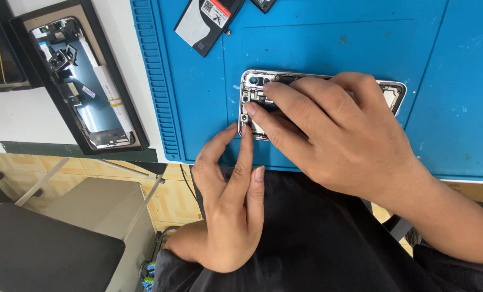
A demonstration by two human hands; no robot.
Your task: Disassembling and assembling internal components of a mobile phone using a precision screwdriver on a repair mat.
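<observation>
Fingers of both hands, left hand (228, 216) and right hand (333, 135), press flat on opened phone (250, 86), white-labelled battery (206, 21) above

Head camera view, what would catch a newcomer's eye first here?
First, the opened silver-framed phone lying on the bright blue rubber work mat, mid-picture, mostly covered by the right hand, whose fingers rest on its insides. The left hand touches its near left corner from below. At upper left, a detached black-framed screen panel lies on the white table.
</observation>
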